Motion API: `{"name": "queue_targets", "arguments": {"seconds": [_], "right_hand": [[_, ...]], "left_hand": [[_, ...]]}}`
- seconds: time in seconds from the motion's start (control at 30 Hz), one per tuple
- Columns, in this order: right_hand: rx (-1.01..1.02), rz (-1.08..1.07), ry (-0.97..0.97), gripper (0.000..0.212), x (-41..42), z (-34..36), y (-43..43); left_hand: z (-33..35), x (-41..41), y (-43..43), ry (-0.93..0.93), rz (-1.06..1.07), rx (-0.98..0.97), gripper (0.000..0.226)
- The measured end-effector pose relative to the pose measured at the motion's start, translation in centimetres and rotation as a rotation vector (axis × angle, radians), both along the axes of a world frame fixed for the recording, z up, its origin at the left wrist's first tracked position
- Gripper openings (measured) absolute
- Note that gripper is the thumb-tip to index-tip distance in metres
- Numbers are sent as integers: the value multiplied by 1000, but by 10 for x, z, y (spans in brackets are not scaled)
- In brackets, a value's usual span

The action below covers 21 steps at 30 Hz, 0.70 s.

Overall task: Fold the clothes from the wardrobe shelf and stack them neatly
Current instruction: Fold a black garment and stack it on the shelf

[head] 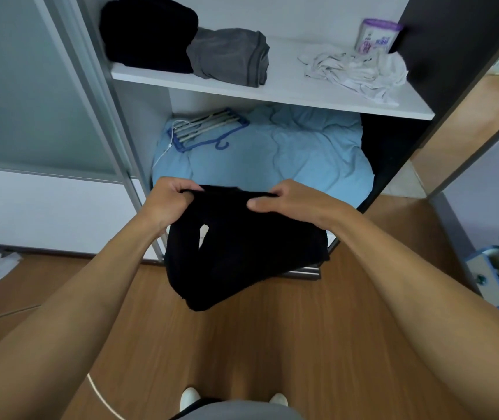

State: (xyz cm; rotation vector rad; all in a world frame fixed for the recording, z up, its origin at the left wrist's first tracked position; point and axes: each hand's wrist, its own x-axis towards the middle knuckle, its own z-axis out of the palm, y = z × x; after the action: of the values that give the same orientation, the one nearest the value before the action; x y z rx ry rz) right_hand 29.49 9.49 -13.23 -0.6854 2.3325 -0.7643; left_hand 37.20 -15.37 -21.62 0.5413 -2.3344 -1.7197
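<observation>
Head view: black garment (242,250) hangs mid-frame in the air, in front of the wardrobe and above the floor. Left hand (171,200) sits at its 10 o'clock, grip closed on the top corner. Right hand (278,198) sits at its 1 o'clock, thumb and fingers pinching the same top edge. My read: soft, light, limp, low slip risk, so best held by the top corners with the edge taut. Fabric looks matte black and doubled over, with a small gap showing left of centre. Shelf (272,86) at 12 o'clock carries a black pile (148,34), a grey folded piece (230,56) touching it, and a crumpled white garment (357,71) towards 1 o'clock.
</observation>
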Motion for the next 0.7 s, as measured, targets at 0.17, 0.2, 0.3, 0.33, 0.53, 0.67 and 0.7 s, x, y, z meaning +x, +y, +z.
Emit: {"name": "queue_targets", "arguments": {"seconds": [0.17,0.2,0.3,0.33,0.53,0.67,0.7], "right_hand": [[-4,122,111,43,5,-2,-10],[-32,127,120,39,5,0,-11],[-75,165,128,30,3,7,-10],[-79,171,125,27,3,7,-9],[-110,217,11,22,7,3,-1],[-102,215,-70,19,3,4,11],[-113,208,-87,19,2,3,14]], "left_hand": [[-9,9,0,-47,-77,-58,57],[-13,11,-1,-74,-102,-79,52],[-28,19,0,-180,-191,-164,20],[-34,22,1,-200,-214,-183,12],[-64,36,18,-357,-344,-186,31],[-74,41,19,-382,-285,-151,34],[-74,42,19,-378,-286,-122,32]]}}
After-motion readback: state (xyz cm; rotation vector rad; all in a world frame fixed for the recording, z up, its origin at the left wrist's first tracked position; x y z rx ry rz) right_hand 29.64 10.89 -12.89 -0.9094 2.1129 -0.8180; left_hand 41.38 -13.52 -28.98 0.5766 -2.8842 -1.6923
